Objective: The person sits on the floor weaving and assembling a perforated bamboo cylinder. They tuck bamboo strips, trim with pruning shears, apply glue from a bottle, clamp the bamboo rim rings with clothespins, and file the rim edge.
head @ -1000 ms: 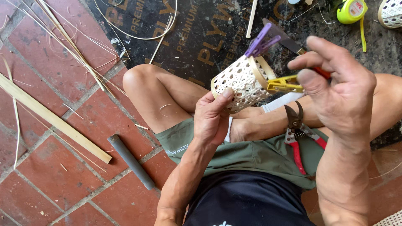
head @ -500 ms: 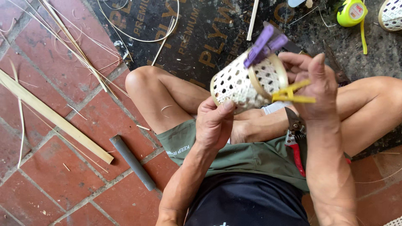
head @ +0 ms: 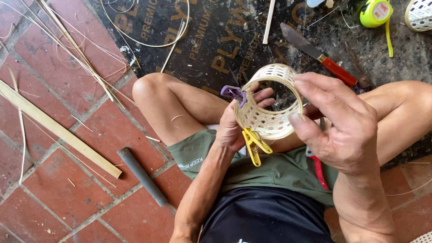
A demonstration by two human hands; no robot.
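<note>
above the person's lap, a small woven basket [head: 268, 101] is held with its open mouth turned up toward the camera. a purple clip [head: 233, 93] grips its rim on the left and a yellow clip [head: 254, 143] hangs from its lower edge. the left hand [head: 238, 123] cradles the basket from below, fingertips curled over the far rim into the opening. the right hand [head: 335, 121] closes on the right side of the rim, thumb pressed to the outer weave; the other fingers seem to rest on the top edge, though that is hard to see. red-handled pliers [head: 318, 171] lie on the green shorts [head: 270, 168]. beyond, on the dark mat [head: 202, 40], lies a red-handled knife [head: 317, 55]; a yellow tape measure [head: 376, 12] is further off. bamboo strips [head: 54, 128] and a grey tube [head: 141, 175] rest on the brick floor [head: 58, 198].
</note>
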